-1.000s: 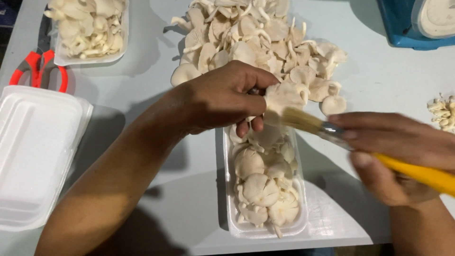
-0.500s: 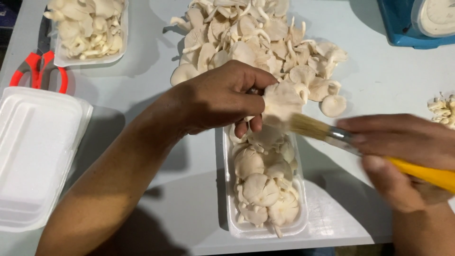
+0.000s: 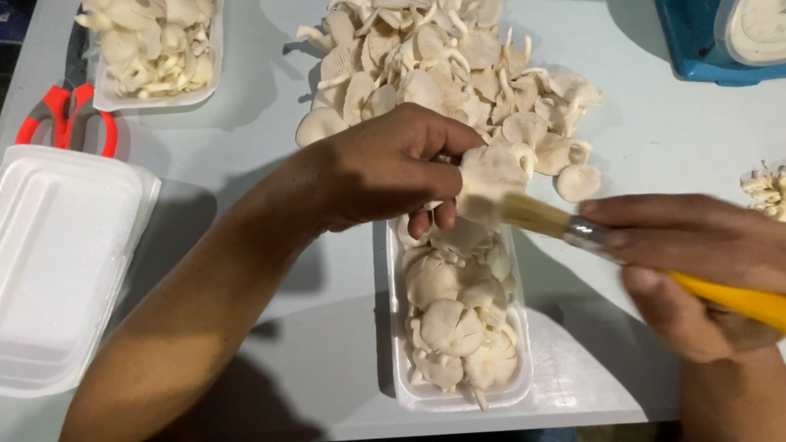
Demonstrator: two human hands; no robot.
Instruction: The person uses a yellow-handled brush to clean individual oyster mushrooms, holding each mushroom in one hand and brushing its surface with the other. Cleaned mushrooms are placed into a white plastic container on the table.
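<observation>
Head view looks down at a mushroom (image 3: 490,173) held up over a white tray (image 3: 458,397). The left hand (image 3: 385,168) holds the mushroom. Its fingers are curled tight around the stem side, and the thumb presses on top. The pale cap sticks out to the right of the fist.

A brush (image 3: 573,229) touches the bottom edge of that cap. The hairs are tan, then comes a silver band, then a yellow handle. The right hand (image 3: 696,270) holds the brush in a closed grip, with fingers wrapped around the band and the handle. This hand looks a bit blurry.

Under the two hands, the tray is full of mushrooms packed close together. It sits on a pale table (image 3: 679,139), near the front edge.

Behind the hands lies a big pile of loose mushrooms (image 3: 442,65). At the far left is a second tray of mushrooms (image 3: 155,49). Red scissors (image 3: 70,119) lie just beside it. An empty foam box (image 3: 65,262) sits at the left. A blue scale (image 3: 720,41) stands at the far right corner. A few small scraps (image 3: 765,188) lie at the right edge.
</observation>
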